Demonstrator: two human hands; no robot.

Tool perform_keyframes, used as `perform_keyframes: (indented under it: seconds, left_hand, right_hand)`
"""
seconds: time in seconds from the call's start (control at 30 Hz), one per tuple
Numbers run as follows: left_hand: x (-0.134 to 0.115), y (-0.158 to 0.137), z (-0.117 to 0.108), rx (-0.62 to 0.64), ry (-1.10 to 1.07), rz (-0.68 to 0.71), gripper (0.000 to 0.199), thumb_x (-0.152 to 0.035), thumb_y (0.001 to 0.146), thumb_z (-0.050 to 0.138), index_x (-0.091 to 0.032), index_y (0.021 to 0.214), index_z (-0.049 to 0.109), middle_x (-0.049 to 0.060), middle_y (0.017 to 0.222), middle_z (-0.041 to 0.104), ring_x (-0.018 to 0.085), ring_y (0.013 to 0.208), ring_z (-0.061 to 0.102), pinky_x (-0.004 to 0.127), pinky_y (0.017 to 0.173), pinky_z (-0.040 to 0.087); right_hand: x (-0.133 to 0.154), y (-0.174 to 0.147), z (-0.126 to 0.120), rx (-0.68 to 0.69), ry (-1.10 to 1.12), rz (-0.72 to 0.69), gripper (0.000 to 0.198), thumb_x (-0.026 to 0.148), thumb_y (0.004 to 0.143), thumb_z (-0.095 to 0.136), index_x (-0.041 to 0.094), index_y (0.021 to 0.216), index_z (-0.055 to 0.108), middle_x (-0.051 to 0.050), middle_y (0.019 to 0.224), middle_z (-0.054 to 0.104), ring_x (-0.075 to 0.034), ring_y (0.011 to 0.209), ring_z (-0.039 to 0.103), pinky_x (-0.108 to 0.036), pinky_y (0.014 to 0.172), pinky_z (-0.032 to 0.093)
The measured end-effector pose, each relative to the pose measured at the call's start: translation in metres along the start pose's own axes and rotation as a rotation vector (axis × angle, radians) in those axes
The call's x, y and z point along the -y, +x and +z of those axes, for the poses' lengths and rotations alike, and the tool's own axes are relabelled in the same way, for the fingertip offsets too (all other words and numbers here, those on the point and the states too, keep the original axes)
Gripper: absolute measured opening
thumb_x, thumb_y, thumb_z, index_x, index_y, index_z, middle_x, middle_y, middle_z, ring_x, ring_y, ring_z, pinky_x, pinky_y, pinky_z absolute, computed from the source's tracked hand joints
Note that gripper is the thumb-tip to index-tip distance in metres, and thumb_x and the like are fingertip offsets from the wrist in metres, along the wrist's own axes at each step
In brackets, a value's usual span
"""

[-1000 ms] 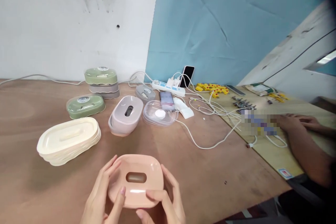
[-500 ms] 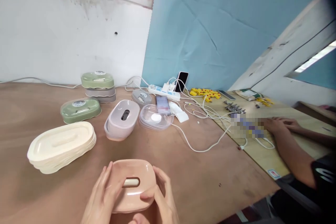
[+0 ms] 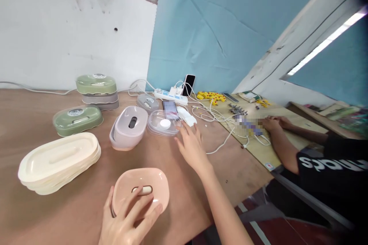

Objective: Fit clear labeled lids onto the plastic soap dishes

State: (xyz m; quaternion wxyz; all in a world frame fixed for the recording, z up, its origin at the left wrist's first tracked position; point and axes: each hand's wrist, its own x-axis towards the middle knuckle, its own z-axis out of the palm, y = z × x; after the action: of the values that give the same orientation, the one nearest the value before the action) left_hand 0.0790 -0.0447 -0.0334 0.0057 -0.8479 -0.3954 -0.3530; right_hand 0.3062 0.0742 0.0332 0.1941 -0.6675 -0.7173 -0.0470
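A pink oval soap dish (image 3: 160,183) with a slotted middle and a cream bar in the slot sits near the table's front. My left hand (image 3: 128,216) grips it, thumb across its front right, fingers reaching inside over the slot and around the left side. My right hand (image 3: 191,145) is stretched forward with fingers spread, holding nothing. Its fingertips are at the right edge of a stack of clear plastic lids (image 3: 155,122) with a round white sticker; whether they touch is unclear. Beside the lids stand stacked lilac slotted dishes (image 3: 135,120).
Cream oval trays (image 3: 59,157) are stacked at left. Green lidded soap boxes (image 3: 77,120) stand behind them. A power strip (image 3: 171,95), white cables and an upright phone (image 3: 189,85) are at the back. At right, a co-worker's hands (image 3: 271,123) rest over the adjoining table.
My right hand has left the pink dish and reached forward to the clear lids. My left hand stays on the dish, its fingers now further inside. The view has swung right.
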Motion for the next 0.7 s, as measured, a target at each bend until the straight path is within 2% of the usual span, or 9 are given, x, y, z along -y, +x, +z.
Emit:
perform_keyframes:
  seconds: [0.1,0.2,0.3,0.37,0.47,0.53,0.63,0.7]
  left_hand:
    - [0.001,0.003,-0.002,-0.03,0.009,0.003,0.045,-0.005,0.08,0.043,-0.031,0.11,0.064,0.0,0.107,0.073,0.023,0.106,0.064,0.054,0.115,0.002]
    - [-0.001,0.003,0.0,-0.026,0.015,0.007,0.044,-0.004,0.081,0.042,-0.03,0.109,0.064,0.0,0.107,0.072,0.023,0.106,0.063,0.056,0.115,0.002]
    - [-0.003,0.002,0.0,-0.038,0.016,-0.03,0.044,-0.002,0.083,0.043,-0.029,0.112,0.062,0.001,0.111,0.071,0.023,0.113,0.058,0.056,0.114,0.008]
    - [-0.004,0.002,-0.001,-0.083,-0.002,-0.103,0.042,-0.004,0.085,0.044,-0.026,0.117,0.058,0.004,0.121,0.066,0.024,0.124,0.05,0.053,0.113,0.015]
    - [-0.006,0.004,-0.008,-0.143,-0.079,-0.266,0.04,-0.013,0.089,0.044,-0.021,0.127,0.049,0.011,0.135,0.053,0.026,0.134,0.038,0.048,0.111,0.024]
    - [-0.008,0.005,-0.014,-0.167,-0.165,-0.389,0.041,-0.018,0.091,0.044,-0.021,0.131,0.044,0.011,0.137,0.049,0.026,0.135,0.038,0.043,0.107,0.031]
    - [-0.012,0.007,-0.022,-0.216,-0.274,-0.563,0.041,-0.024,0.092,0.043,-0.022,0.133,0.042,0.01,0.139,0.047,0.026,0.134,0.039,0.039,0.103,0.037]
    - [-0.014,0.007,-0.024,-0.236,-0.296,-0.64,0.042,-0.026,0.093,0.042,-0.023,0.135,0.04,0.009,0.14,0.047,0.026,0.134,0.04,0.039,0.105,0.039]
  right_hand:
    - [-0.014,0.008,0.012,-0.07,-0.029,-0.04,0.025,0.017,0.089,0.05,0.02,0.107,0.067,-0.011,0.141,0.047,-0.038,0.138,0.026,-0.065,0.104,0.03]
    - [-0.021,0.014,0.014,-0.192,0.076,-0.087,0.021,0.023,0.091,0.048,0.023,0.089,0.069,-0.01,0.128,0.058,-0.033,0.135,0.033,-0.06,0.105,0.032]
    - [-0.018,0.016,0.006,-0.317,0.202,-0.079,0.022,0.03,0.093,0.046,0.024,0.086,0.066,-0.009,0.115,0.064,-0.03,0.128,0.042,-0.055,0.105,0.033]
    - [-0.011,0.01,-0.003,-0.41,0.351,-0.03,0.021,0.034,0.094,0.045,0.024,0.087,0.063,-0.008,0.108,0.066,-0.027,0.123,0.047,-0.051,0.104,0.034]
    - [0.006,-0.012,-0.019,-0.523,0.742,0.123,0.021,0.041,0.093,0.049,0.023,0.086,0.058,-0.004,0.092,0.07,-0.022,0.105,0.061,-0.041,0.095,0.043]
    - [0.019,-0.032,-0.027,-0.486,1.002,0.267,0.025,0.046,0.09,0.053,0.023,0.085,0.058,-0.001,0.076,0.068,-0.019,0.081,0.066,-0.032,0.078,0.049]
    - [0.035,-0.058,-0.029,-0.229,1.313,0.505,0.036,0.054,0.081,0.061,0.019,0.088,0.063,0.001,0.059,0.062,-0.014,0.052,0.059,-0.023,0.052,0.046]
    - [0.045,-0.069,-0.025,-0.061,1.441,0.623,0.044,0.057,0.075,0.066,0.015,0.087,0.066,0.002,0.053,0.059,-0.011,0.042,0.053,-0.022,0.044,0.043]
